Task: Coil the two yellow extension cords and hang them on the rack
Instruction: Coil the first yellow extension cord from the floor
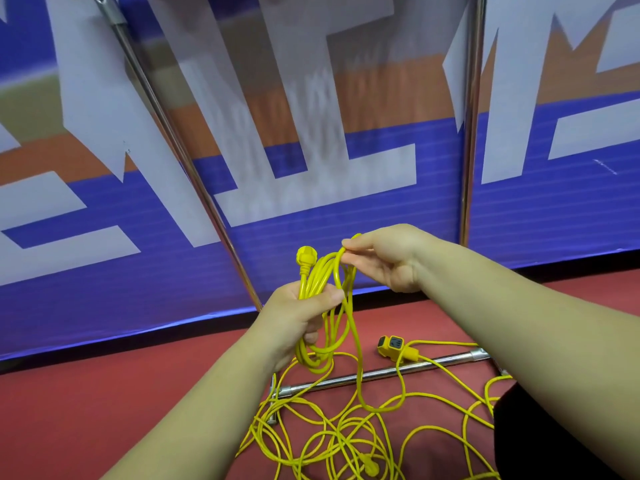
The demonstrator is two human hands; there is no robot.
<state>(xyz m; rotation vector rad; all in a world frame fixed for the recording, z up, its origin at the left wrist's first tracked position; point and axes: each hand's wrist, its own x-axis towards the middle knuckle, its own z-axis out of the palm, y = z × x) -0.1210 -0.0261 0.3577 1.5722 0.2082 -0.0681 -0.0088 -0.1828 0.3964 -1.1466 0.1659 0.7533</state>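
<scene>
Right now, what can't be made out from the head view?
Head view only:
- Rack: top cut off by the upper edge; hanging bar unseen.
- Floor cord tangle: runs off the bottom edge and under the right forearm; two cords can't be told apart.
- Banner: lettering motion-blurred.
- Coil in left hand: strands overlap, loop count unclear.

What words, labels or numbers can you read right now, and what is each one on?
Banner: huge white characters, cut off by the frame and blurred; not readable.
Socket on the floor: no marking legible.
Plug of the cord gripped by the left hand: no marking legible.
No other text in view.
</scene>
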